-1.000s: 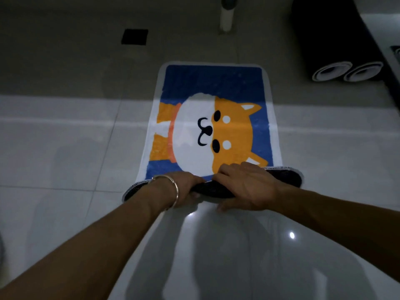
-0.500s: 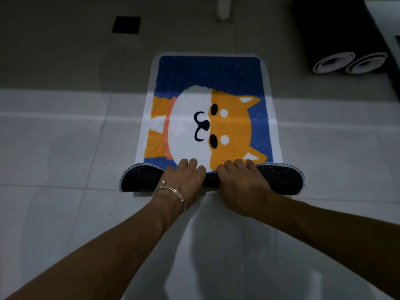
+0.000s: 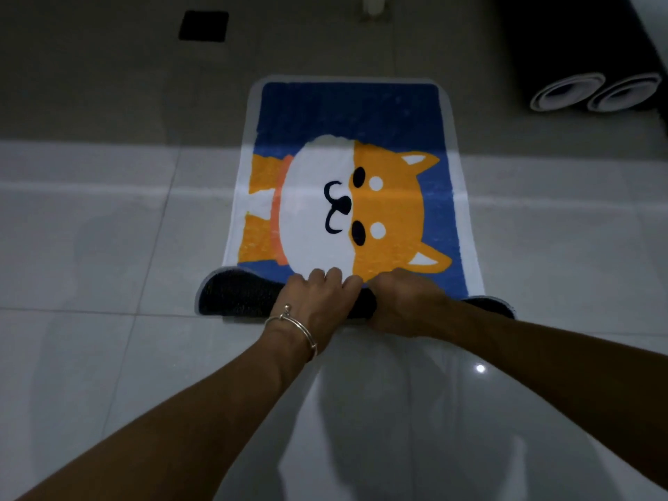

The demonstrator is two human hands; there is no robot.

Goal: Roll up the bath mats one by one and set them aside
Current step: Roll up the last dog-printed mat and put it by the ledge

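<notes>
Glossy pale floor tiles reflected a light glint, duller grey floor beyond, perhaps a dark square drain.

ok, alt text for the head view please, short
Both hands, left hand and right hand, press on the rolled near end of a dog-print bath mat lying on a tiled floor. Two rolled mats lie at the far right.

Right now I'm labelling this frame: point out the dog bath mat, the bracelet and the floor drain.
dog bath mat (image 3: 347, 113): head view, flat blue part.
bracelet (image 3: 300, 329): head view, band on the left wrist.
floor drain (image 3: 203, 26): head view, centre of the dark square.
</notes>
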